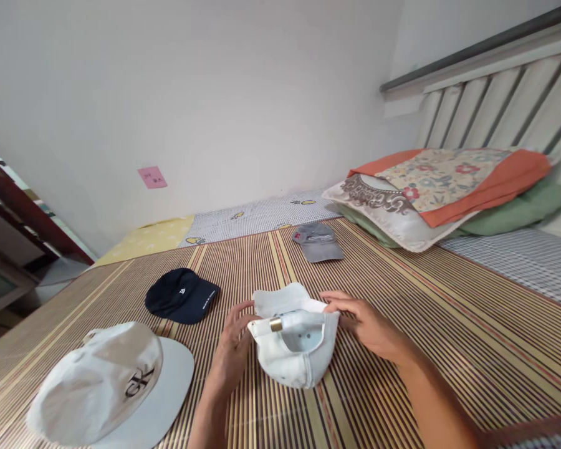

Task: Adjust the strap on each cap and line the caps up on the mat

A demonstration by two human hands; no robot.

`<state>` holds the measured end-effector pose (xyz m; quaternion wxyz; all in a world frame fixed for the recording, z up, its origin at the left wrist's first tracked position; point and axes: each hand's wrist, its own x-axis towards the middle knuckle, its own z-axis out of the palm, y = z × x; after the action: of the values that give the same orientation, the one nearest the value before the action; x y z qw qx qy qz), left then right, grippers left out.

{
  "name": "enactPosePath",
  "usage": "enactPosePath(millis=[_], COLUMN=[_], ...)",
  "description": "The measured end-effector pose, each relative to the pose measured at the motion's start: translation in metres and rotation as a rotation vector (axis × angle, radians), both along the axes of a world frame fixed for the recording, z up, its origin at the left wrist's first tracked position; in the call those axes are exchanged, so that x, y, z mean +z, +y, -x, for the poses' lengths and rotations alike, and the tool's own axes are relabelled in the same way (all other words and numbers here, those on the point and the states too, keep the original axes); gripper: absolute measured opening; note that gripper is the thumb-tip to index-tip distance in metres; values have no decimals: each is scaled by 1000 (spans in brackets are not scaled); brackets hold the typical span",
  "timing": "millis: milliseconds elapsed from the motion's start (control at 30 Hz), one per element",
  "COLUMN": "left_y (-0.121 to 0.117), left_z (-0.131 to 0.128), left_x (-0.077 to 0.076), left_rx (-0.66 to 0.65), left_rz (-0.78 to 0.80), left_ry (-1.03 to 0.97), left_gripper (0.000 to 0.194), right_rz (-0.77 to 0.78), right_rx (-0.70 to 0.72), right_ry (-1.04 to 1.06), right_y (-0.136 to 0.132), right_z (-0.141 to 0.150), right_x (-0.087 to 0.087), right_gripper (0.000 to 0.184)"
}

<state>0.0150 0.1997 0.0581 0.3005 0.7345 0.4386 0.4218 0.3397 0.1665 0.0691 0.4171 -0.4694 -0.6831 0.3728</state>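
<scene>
A pale blue-white baseball cap (287, 368) is between my two hands, its back strap and brass-coloured buckle (275, 324) facing me and its brim pointing away. Part of the inside of the crown shows. My left hand (234, 346) pinches the left edge where brim and crown meet. On the opposite edge, my right hand (364, 321) grips with thumb and fingers; some fingertips are hidden behind the cap. Left of my left hand lie a larger white cap (98, 386) with dark letters and a navy cap (180, 296). Farther off rests a grey cap (316, 242).
A striped bamboo mat (378, 399) covers the bed. Pillows with an orange floral cover (449, 178) lie at the back right by the white slatted headboard (505, 93). A pink note (152, 177) is on the wall behind. Checkered cloth (247, 221) runs along the wall.
</scene>
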Motion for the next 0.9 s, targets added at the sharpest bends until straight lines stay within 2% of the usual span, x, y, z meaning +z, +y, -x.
enactPosePath(millis=[167, 300, 467, 567, 733, 900], left_y=[-7, -17, -28, -31, -27, -16], left_z=[10, 17, 16, 9, -7, -16], left_x=[15, 27, 28, 26, 19, 4], left_rx=[-19, -49, 39, 33, -124, -290], left_rz=[162, 274, 447, 485, 665, 838], left_ry=[-236, -400, -655, -813, -1000, -1011], left_gripper=[38, 43, 54, 46, 33, 27], right_rz=[24, 65, 69, 76, 178, 186], right_rx=[160, 185, 183, 184, 151, 142], right_ry=[238, 325, 444, 574, 821, 818], right_y=[-8, -17, -29, -33, -25, -13], right_z=[-4, -4, 3, 11, 30, 50], right_x=[18, 26, 37, 40, 30, 10], right_gripper=[29, 30, 28, 31, 43, 72])
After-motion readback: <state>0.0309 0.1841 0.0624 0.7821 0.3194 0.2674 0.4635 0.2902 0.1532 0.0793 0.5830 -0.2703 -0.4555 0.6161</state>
